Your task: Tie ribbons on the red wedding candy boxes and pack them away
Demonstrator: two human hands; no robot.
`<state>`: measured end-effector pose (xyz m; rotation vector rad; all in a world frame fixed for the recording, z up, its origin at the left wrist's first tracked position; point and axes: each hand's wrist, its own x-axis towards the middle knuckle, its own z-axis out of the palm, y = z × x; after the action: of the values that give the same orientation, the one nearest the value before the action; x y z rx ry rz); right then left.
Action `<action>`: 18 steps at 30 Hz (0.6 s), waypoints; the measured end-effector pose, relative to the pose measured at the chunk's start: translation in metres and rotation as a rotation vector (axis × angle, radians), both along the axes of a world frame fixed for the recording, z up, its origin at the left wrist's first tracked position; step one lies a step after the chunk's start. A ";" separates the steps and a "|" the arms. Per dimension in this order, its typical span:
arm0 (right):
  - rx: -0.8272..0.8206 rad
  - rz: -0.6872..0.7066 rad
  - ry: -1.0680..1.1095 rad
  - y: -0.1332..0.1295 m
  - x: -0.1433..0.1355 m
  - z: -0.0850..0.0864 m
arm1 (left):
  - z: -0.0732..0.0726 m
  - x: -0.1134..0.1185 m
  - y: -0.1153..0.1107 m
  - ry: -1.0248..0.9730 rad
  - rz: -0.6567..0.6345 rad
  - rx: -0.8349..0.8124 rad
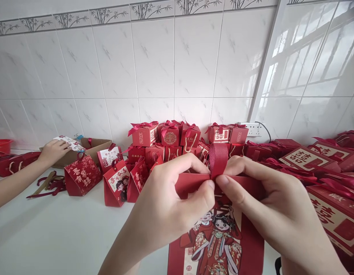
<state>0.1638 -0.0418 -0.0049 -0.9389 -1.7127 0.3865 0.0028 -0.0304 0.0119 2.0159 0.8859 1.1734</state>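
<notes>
Two hands (179, 198) on one red strap (218, 159)

- Red box (217, 244): lower end cut off; left hand (177, 198) and right hand (271, 198) partly hide its top.
- Red basin (1, 146), co-worker's arm (19, 183): cut by the left edge.
- Black object (277, 264): mostly hidden, unidentifiable.

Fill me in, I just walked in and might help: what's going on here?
The person's two hands, left hand and right hand, pinch the top of a red gift box at the base of its ribbon loop, which stands upright. At the left, another person's hand holds a patterned piece by a cardboard box. Triangular boxes stand on the white table.
</notes>
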 end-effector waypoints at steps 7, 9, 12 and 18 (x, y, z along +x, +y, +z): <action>-0.070 0.034 0.089 -0.003 -0.001 -0.001 | -0.006 0.000 0.003 -0.009 -0.018 0.014; -0.071 0.035 0.102 -0.003 -0.001 -0.001 | -0.008 0.000 0.004 -0.021 -0.024 0.040; -0.086 0.039 0.108 -0.003 -0.002 -0.001 | -0.011 -0.001 0.006 -0.019 -0.018 0.063; -0.035 0.017 0.067 -0.002 0.000 -0.002 | -0.011 -0.002 0.006 -0.015 0.004 0.072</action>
<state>0.1633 -0.0434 -0.0066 -0.9274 -1.6582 0.4557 0.0011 -0.0240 0.0005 2.0608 0.8526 1.2370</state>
